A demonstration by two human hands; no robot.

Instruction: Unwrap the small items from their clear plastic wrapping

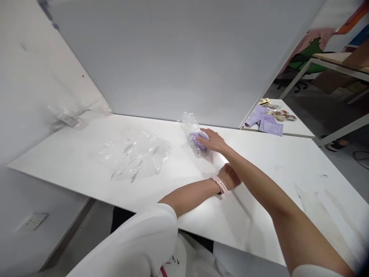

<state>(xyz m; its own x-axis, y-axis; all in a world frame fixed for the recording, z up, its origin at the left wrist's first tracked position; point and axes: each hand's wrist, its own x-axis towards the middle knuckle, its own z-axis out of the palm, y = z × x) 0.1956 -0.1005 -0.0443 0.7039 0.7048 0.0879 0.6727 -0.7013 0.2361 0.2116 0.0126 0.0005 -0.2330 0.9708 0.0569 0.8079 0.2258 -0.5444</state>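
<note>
The right hand (pixel 212 141) lay over a purple packet (pixel 198 140) in a clear bag (pixel 188 120), thumb and fingers spread apart; the left hand (pixel 230 175) was beneath the right forearm, its fingers hidden, so its grip could not be told; a pale pink band (pixel 220 185) circled the left wrist; the bag rested on the white table (pixel 83 157), near the upright grey panel (pixel 173 57); crumpled clear plastic (pixel 138 156) lay to its left; more purple packets (pixel 270 127) lay beyond the panel's right edge.

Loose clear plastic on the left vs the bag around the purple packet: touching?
Apart. The head view shows a strip of bare white tabletop between the loose plastic and the bag.
</note>
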